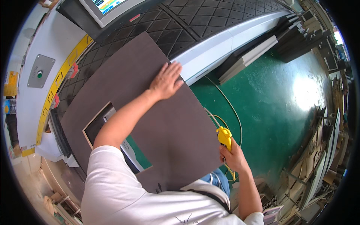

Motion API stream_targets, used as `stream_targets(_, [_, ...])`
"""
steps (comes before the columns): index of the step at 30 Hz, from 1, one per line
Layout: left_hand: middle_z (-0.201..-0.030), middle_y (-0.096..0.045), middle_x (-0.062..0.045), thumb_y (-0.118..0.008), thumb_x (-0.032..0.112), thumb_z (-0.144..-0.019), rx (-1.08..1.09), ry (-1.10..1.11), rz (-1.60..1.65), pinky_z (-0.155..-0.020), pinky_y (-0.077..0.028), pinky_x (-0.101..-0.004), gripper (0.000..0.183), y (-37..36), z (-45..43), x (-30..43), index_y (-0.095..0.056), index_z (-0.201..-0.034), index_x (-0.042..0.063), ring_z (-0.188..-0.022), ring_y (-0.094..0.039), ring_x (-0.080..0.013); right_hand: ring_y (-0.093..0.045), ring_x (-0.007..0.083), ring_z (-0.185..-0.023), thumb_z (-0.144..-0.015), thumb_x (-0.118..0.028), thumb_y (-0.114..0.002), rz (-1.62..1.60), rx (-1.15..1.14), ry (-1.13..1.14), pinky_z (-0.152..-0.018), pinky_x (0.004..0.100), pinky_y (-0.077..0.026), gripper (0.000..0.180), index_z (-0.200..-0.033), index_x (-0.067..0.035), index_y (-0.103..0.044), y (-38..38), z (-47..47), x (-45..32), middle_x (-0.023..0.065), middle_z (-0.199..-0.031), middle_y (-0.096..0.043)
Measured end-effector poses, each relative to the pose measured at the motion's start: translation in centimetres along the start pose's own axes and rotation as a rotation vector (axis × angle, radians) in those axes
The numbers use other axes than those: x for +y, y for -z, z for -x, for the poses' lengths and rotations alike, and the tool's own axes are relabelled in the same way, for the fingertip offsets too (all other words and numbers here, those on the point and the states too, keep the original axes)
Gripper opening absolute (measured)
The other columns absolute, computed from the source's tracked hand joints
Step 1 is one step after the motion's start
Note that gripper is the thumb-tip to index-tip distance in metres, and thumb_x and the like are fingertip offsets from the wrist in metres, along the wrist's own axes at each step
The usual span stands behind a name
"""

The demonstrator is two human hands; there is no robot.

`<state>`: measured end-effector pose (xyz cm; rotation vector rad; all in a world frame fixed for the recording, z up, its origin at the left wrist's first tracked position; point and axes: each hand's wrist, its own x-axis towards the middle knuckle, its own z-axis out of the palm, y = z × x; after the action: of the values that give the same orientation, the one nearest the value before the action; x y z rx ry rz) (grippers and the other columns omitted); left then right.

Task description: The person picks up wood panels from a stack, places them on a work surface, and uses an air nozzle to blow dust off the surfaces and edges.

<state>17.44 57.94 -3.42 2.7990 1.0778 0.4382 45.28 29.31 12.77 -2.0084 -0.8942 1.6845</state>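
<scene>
A large dark brown panel with a rectangular cutout lies tilted across the black machine bed, its near edge at my body. My left hand rests flat on the panel near its right edge, fingers pointing away from me and nothing in its grasp. In my right hand, beside the panel's right edge, is a yellow air blow gun, with its pale nozzle pointing up and left. A yellow hose hangs below that hand. Through the cutout, green floor and part of a white surface show.
A white machine housing with a yellow strip and a green button stands at the left, below a screen. Boards lean against the machine's side. More panels stand at the right. A pale hose curves over the green floor.
</scene>
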Motion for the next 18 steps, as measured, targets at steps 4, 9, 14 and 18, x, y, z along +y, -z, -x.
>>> stream_targets(4, [-0.162,-0.041,-0.016,-0.05,0.039,-0.105,-0.061,-0.064,0.116,-0.127,-0.02,-0.0514,0.063,-0.2,3.0,11.7,-0.044,-0.153,-0.001,-0.155,-0.031,-0.0327,-0.059,0.0136,-0.059,-0.103,-0.018,-0.061,0.135,0.014,-0.009,-0.057,0.0316,-0.048,0.034,-0.129,0.0,-0.052,4.3,4.4,4.9,0.0051,-0.075,-0.06])
stream_targets(9, [-0.163,-0.041,-0.015,-0.054,0.041,-0.102,-0.088,-0.066,0.142,-0.127,-0.019,-0.056,0.064,-1.2,6.7,24.8,-0.048,-0.152,0.002,-0.155,-0.03,-0.0321,-0.061,0.015,-0.057,-0.103,-0.02,-0.062,0.218,-0.019,0.005,-0.057,0.0324,-0.049,0.025,-0.116,-0.001,-0.054,10.6,10.0,10.7,0.005,-0.069,-0.061])
stream_targets(14, [-0.165,-0.038,-0.015,-0.056,0.051,-0.098,-0.109,0.076,0.145,-0.126,-0.018,-0.0586,0.075,-1.1,11.0,38.7,-0.047,-0.154,0.002,-0.156,-0.028,-0.0319,-0.062,0.0147,-0.056,-0.103,-0.022,-0.063,0.386,-0.136,0.01,-0.056,0.0322,-0.049,0.029,-0.122,-0.001,-0.054,16.4,13.6,14.8,0.0056,-0.07,-0.063])
stream_targets(18, [-0.165,-0.036,-0.017,-0.058,0.05,-0.099,-0.036,0.438,0.108,-0.124,-0.018,-0.0607,0.074,-1.5,15.1,42.8,-0.046,-0.153,0.001,-0.156,-0.028,-0.034,-0.063,0.0159,-0.056,-0.103,-0.022,-0.062,0.405,-0.168,0.09,-0.056,0.033,-0.049,0.033,-0.126,0.0,-0.054,19.2,12.9,17.0,0.0069,-0.07,-0.065])
